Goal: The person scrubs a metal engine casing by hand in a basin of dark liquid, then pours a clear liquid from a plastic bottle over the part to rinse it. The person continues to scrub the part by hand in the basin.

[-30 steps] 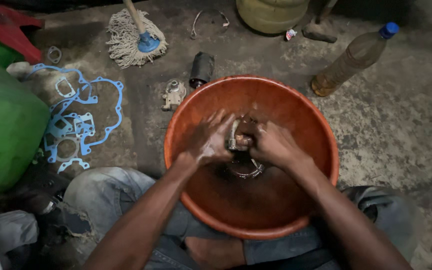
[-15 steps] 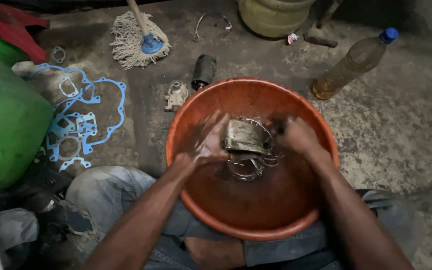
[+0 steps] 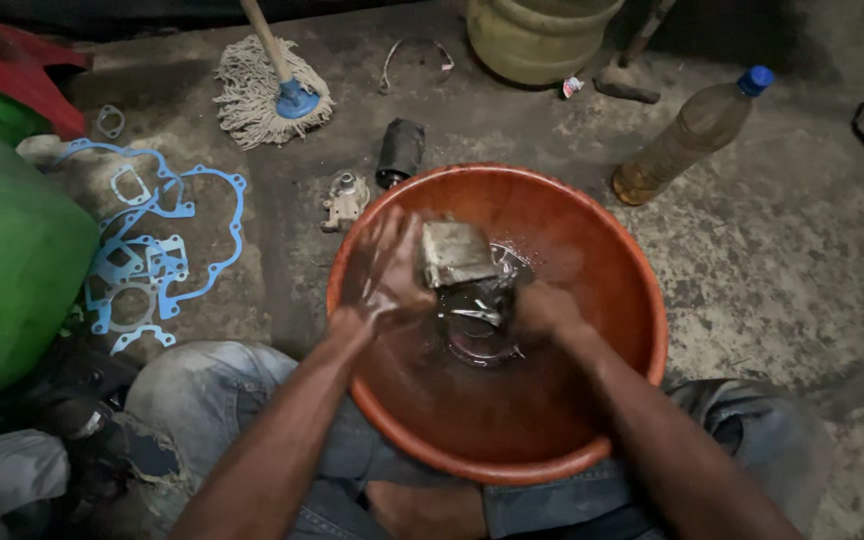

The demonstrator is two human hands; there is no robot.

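Note:
A grey, wet metal engine part (image 3: 455,252) is held up over the dark liquid in an orange plastic basin (image 3: 607,250) between my knees. My left hand (image 3: 382,275) presses against the part's left side with its fingers spread along it, motion-blurred. My right hand (image 3: 542,310) is lower, fingers curled, at the liquid's surface. Beside it, thin metal rings (image 3: 480,335) glint in the liquid. What the right hand's fingers grip is hidden.
On the concrete floor: a small cast metal part (image 3: 344,198), a black cylinder (image 3: 401,152), a mop (image 3: 272,90), blue gaskets (image 3: 152,250), a plastic bottle with brownish liquid (image 3: 687,135), a yellowish container (image 3: 537,35), and a big green container (image 3: 12,250) on the left.
The metal part came out from between both hands and now sits higher and further left by my left hand. My right hand swung out right, then dropped down to the liquid.

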